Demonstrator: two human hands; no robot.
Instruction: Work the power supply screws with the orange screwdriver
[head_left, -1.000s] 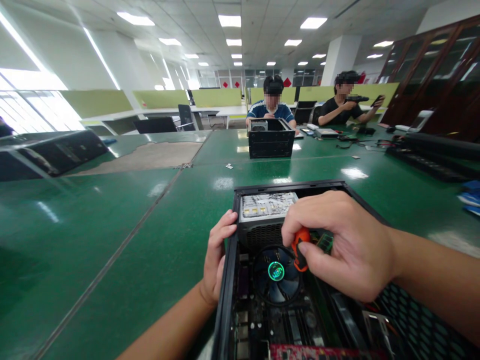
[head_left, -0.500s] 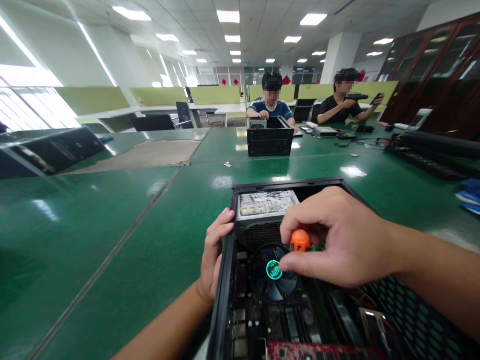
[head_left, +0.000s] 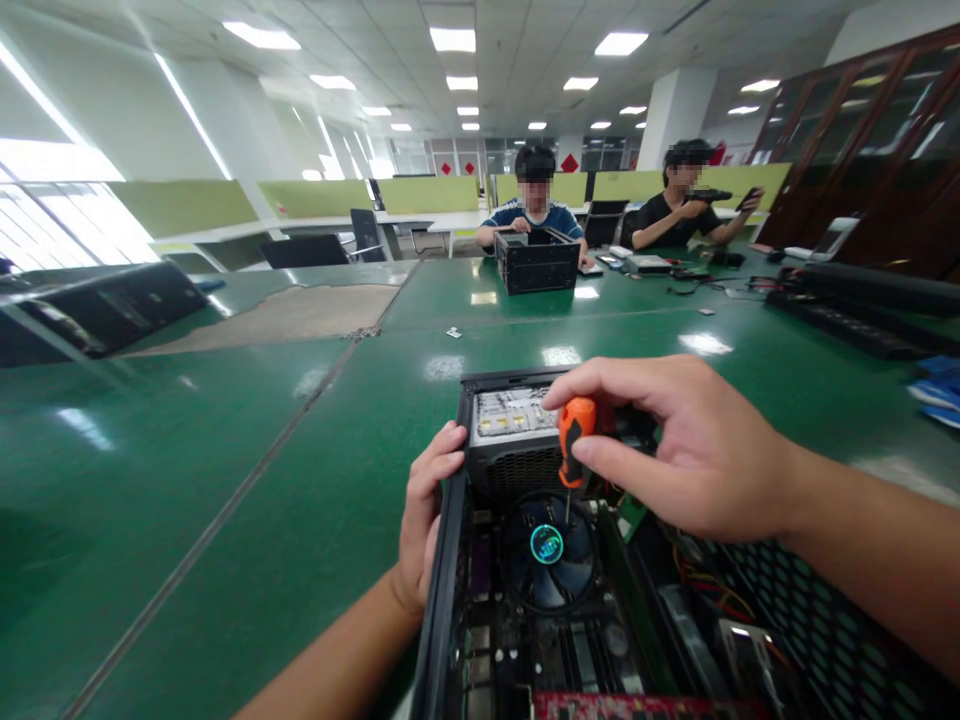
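An open black computer case lies in front of me on the green table. Along its left wall my left hand is closed, fingertips over the upper edge. My right hand pinches an orange and black screwdriver between thumb and fingers. The screwdriver points down, its thin shaft reaching the upper part of a round black cooling fan with a shiny hub label; exactly where the tip rests I cannot tell. Behind the fan sits the power supply. A red circuit board shows at the bottom.
Across the green table, a person handles another black computer case. A second person sits farther right. More computer hardware lies at the left, and blue gloves or cloth at the right edge.
My right hand has lifted the screwdriver slightly and tilted it more upright, so its shaft now shows. My left hand stays on the case. Across the table, the person's case has turned and tilted.
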